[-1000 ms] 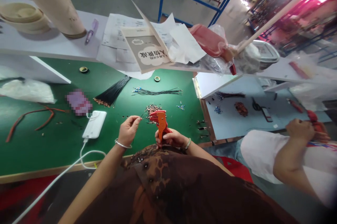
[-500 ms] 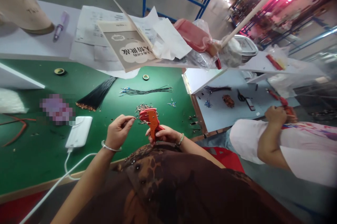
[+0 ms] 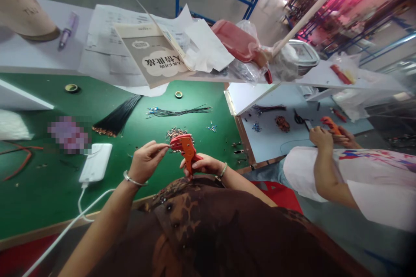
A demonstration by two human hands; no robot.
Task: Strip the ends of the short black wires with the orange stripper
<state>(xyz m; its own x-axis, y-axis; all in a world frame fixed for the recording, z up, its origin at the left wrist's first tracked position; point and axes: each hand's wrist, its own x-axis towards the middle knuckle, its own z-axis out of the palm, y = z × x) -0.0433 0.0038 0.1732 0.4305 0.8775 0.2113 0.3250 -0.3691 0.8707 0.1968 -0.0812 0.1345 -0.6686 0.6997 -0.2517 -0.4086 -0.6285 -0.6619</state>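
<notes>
My right hand (image 3: 203, 165) grips the handles of an orange crimping tool (image 3: 184, 147), jaws pointing up and left over the green table (image 3: 48, 181). My left hand (image 3: 146, 161) pinches a thin wire whose end reaches the tool's jaws. Just behind the tool lies a pile of small metal terminals (image 3: 177, 133). Farther back lie a bundle of black wires with copper ends (image 3: 117, 117) and a row of thin dark wires (image 3: 178, 112).
A white power bank (image 3: 96, 162) with a white cable lies left of my hands. A shelf above holds papers, a booklet (image 3: 152, 58) and red plastic bags. At right a co-worker in white (image 3: 354, 186) holds an orange tool at a blue table (image 3: 279, 138).
My left hand has brought the wire closer to the tool's jaws. The view swung left. The co-worker's hands have risen toward the blue table.
</notes>
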